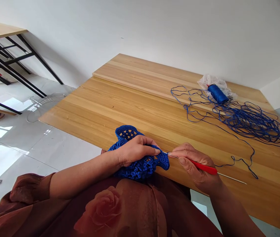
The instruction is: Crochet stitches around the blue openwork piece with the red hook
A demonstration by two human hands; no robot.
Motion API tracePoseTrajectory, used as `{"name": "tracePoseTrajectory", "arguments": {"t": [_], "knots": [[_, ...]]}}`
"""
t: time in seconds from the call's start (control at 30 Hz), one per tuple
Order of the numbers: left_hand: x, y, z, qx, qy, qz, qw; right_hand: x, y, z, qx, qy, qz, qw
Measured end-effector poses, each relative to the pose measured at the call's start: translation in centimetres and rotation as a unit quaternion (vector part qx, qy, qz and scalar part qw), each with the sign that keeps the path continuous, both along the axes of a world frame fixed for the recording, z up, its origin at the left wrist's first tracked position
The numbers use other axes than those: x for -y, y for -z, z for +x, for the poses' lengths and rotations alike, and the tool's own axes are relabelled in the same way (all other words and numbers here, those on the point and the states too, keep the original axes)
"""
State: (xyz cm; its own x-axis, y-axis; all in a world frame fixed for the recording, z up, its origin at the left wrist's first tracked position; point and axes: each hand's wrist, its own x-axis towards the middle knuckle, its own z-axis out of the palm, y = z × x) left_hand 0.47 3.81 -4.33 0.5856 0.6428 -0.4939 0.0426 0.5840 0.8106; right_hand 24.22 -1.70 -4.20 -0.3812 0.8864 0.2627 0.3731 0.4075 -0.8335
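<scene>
A blue crocheted piece [137,169] with an openwork pattern and ruffled edge rests at the table's front edge, against my lap. My left hand [137,149] pinches its upper edge between thumb and fingers. In my right hand [194,163] is a crochet hook with a red handle [203,167], its thin metal shaft reaching the edge beside my left thumb. The hook's very tip is hidden in the stitches. Another thin pale rod end shows behind the red handle. Blue yarn [245,140] trails over the table to behind my right hand.
On the wooden table [130,102], a blue yarn spool [217,93] lies on its side by a crumpled clear plastic bag [208,80]. A large loose tangle of yarn [248,120] spreads at the right. Another table [4,28] with black legs stands at the left.
</scene>
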Motion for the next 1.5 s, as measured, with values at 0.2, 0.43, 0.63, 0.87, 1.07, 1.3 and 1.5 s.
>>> {"name": "tracePoseTrajectory", "arguments": {"t": [0.2,0.43,0.63,0.87,1.07,1.3,1.5], "knots": [[0.0,0.0,-0.2,-0.017,0.005,0.038,0.999,-1.0,-1.3,0.6,0.076,-0.038,0.041,0.996],[0.0,-0.2,-0.2,-0.095,0.020,0.160,0.982,-0.5,-2.4,-0.8,0.198,0.009,0.113,0.974],[0.4,-0.4,0.2,-0.176,0.031,0.249,0.952,0.7,-1.7,-2.7,0.278,0.079,0.210,0.934],[0.7,-0.3,0.6,-0.128,0.017,0.310,0.942,0.8,-0.6,-3.5,0.276,0.061,0.119,0.952],[0.7,-0.6,0.4,-0.126,0.015,0.286,0.950,0.8,-0.6,-2.7,0.232,0.082,0.199,0.949],[0.8,-0.4,0.4,-0.106,0.036,0.290,0.950,1.1,-1.1,-2.7,0.294,0.076,0.128,0.944],[0.8,-0.4,0.4,-0.104,0.030,0.290,0.951,1.0,-0.4,-3.0,0.240,0.068,0.164,0.954]]}}
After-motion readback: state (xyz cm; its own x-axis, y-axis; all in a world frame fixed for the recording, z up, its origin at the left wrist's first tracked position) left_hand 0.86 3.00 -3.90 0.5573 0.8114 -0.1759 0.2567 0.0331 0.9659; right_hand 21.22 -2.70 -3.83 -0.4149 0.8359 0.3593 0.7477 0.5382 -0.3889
